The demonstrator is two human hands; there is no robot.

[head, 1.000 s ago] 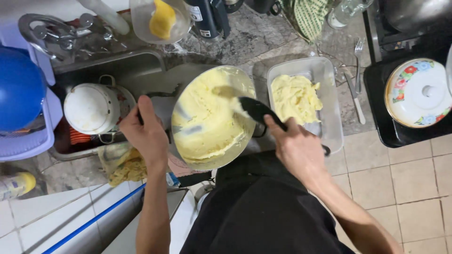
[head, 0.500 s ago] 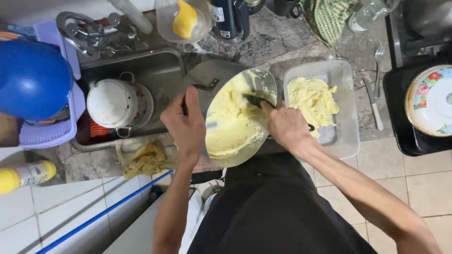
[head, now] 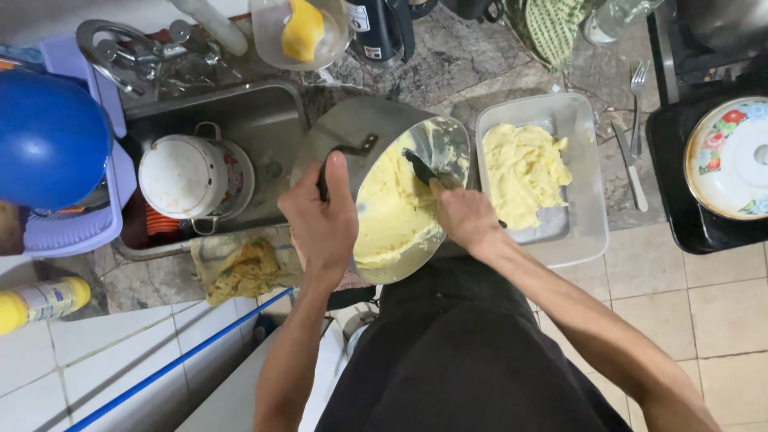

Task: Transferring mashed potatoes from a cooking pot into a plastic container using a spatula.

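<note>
A tilted metal pot (head: 376,136) of yellow mash (head: 392,216) is gripped by the left hand (head: 320,220); a black spatula (head: 420,168) is held inside by the right hand (head: 464,216); a clear tray (head: 588,232) lies right.

Pot (head: 376,152): tipped further on its side since a second ago, mouth now turned toward the rectangular dish (head: 588,232).
Black spatula (head: 420,168): moved from the rim into the yellow mash (head: 392,216).

Mottled stone counter (head: 448,68) — clear rectangular dish (head: 588,232), fork (head: 638,96), knife (head: 630,168), yellowish rag (head: 244,268).

Tilted steel pot (head: 376,144), yellow mash (head: 396,216)
</note>
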